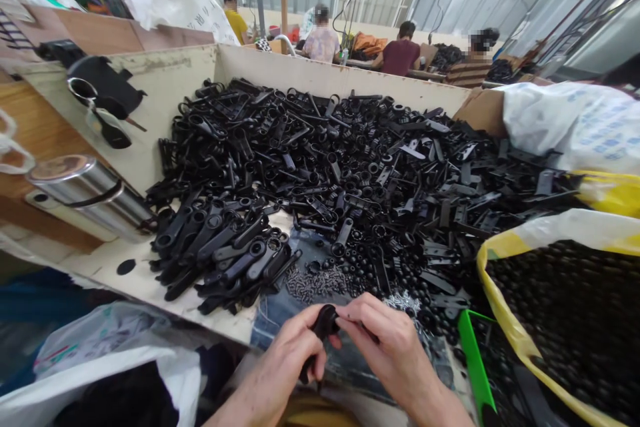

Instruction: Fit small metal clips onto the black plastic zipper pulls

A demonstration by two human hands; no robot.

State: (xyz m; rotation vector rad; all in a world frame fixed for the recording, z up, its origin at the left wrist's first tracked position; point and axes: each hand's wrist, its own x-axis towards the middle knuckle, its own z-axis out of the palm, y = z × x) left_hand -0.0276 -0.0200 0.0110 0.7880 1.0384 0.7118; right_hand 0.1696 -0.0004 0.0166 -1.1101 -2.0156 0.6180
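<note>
Hands work together above the near side of the denim cloth (273,317), on one black handle (325,321). Progress is partial, as judged from the layout. Left of the cloth, on the bench (143,280), similar handles lie side by side in an overlapping stack (220,247); their orderly placement suggests finished or part-finished units. Much material remains. Beyond the cloth, a wide heap (300,133) of loose black parts fills the bench. On the cloth lie small grey metal pieces (320,282), with black beads (350,267) behind them and bright metal pieces (404,300) at its right side. Right of the cloth stand a green tray (470,353) and a yellow-edged bag (550,228) holding many small dark pieces. The unit in hand is judged to be mid-assembly; the fitting of its inner parts cannot be verified, because the fingers cover the round end.

Hand pose is as follows. Left hand (299,343): fingers curled firmly round the body of the handle, thumb extended along its upper end. The handle is tilted, round end up and away from the person, lower end toward the person. Right hand (383,333): thumb and forefinger pinched at the round end, remaining fingers bent. Whether a small part sits between these fingertips cannot be determined. Both forearms reach forward and converge at the handle.
</note>
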